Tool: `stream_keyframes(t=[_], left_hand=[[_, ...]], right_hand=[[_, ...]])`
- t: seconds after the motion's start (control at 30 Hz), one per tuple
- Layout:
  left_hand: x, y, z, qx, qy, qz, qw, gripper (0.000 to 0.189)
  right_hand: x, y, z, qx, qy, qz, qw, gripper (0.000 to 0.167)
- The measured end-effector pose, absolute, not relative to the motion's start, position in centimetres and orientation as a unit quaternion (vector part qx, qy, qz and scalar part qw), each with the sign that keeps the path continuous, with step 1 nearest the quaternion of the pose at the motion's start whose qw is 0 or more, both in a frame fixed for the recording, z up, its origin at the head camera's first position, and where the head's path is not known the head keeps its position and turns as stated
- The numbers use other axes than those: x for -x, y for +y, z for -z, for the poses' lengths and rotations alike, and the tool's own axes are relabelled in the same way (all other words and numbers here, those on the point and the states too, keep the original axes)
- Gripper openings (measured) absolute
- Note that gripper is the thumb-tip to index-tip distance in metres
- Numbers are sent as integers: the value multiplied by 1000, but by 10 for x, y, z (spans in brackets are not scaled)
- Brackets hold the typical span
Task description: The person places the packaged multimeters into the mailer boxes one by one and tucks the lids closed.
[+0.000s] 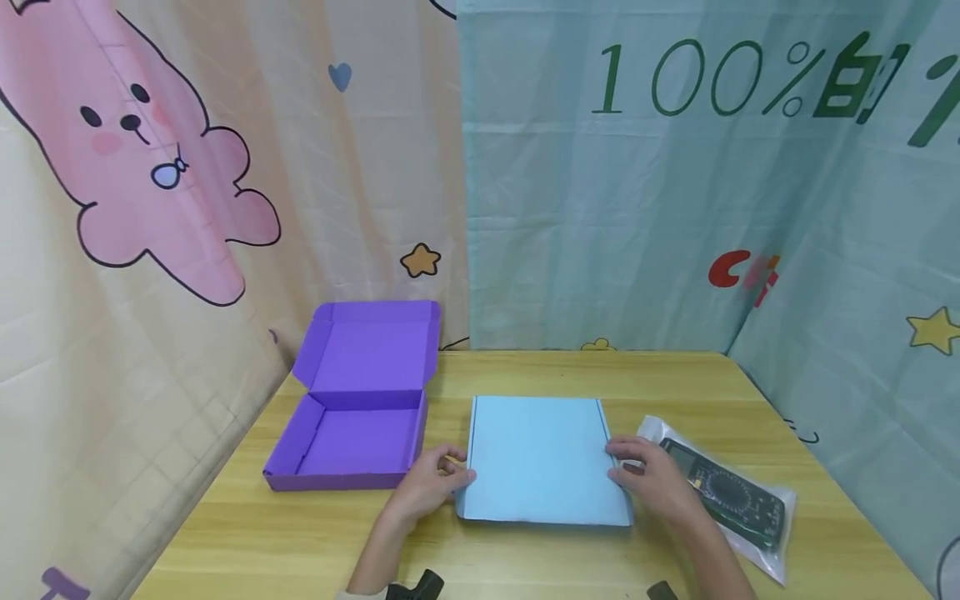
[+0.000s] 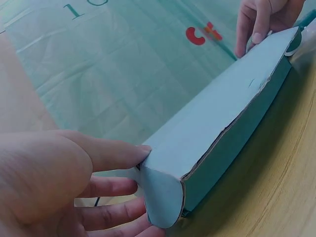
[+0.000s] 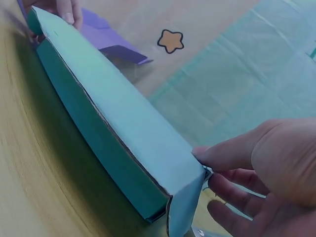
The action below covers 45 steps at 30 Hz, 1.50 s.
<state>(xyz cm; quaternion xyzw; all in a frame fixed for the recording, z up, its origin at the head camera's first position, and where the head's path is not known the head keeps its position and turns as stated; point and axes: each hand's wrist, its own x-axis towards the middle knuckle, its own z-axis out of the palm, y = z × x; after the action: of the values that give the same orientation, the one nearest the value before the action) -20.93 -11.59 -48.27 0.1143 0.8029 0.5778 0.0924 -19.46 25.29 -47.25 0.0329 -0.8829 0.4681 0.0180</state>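
A light blue cardboard box (image 1: pixel 542 458) lies on the table between both hands, its lid lowered over the front wall. My left hand (image 1: pixel 429 485) holds its left side; in the left wrist view the thumb (image 2: pixel 118 154) touches the lid's edge, and the fingers are beside a side flap (image 2: pixel 163 197) that sticks out. The right hand (image 1: pixel 660 483) holds the opposite side, its thumb (image 3: pixel 227 152) on the lid edge and its fingers at the side. A matching flap (image 3: pixel 185 207) hangs outside the box there. The box's inside is hidden.
At the left stands a purple cardboard box (image 1: pixel 367 442) with its lid raised and nothing visible inside. A dark multimeter (image 1: pixel 723 492) in a clear plastic bag lies at the right, partly behind the right forearm. Printed curtains (image 1: pixel 525 208) hang around the wooden table (image 1: pixel 555 567).
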Motion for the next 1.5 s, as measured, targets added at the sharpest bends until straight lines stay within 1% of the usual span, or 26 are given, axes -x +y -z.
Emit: stream_keyframes(t=[0.1,0.2,0.3,0.37,0.43,0.57,0.63,0.73,0.9,1.03,1.3,1.5], left_hand=[[206,-116,484,-103,814,-565,89,44],[203,-115,482,-92,836,-536,68,49],[199,-114,477,-79,863,-497,43,49],[196,-114,474,-76,875,-476,36,47],[191,-115,472,-81,877,-471,42,44],[183,-116,474,-94,851,-510,82,42],[180,-115,475,-91,830,-540,102,42],[178,-113,478,-82,806,-575,111,42],[176,-111,485,-64,771,-620,129,46],[176,-113,487,-51,756,-639,133,46],[173,-117,486,-57,761,-632,134,43],[173,-117,485,-62,758,-636,133,39]], right_hand=[[192,251,472,-44,-904,-423,37,30],[191,244,466,-65,-927,-362,74,33],[193,235,459,-113,-936,-316,103,36],[195,229,455,-163,-935,-297,104,38],[198,225,453,-221,-931,-279,88,42],[206,218,449,-321,-915,-242,38,49],[211,215,448,-355,-906,-231,16,51],[219,212,451,-383,-895,-226,-3,53],[227,212,455,-394,-884,-249,-37,59],[233,214,455,-397,-878,-260,-60,61],[238,213,445,-374,-874,-287,-118,59],[235,210,440,-352,-880,-289,-133,58]])
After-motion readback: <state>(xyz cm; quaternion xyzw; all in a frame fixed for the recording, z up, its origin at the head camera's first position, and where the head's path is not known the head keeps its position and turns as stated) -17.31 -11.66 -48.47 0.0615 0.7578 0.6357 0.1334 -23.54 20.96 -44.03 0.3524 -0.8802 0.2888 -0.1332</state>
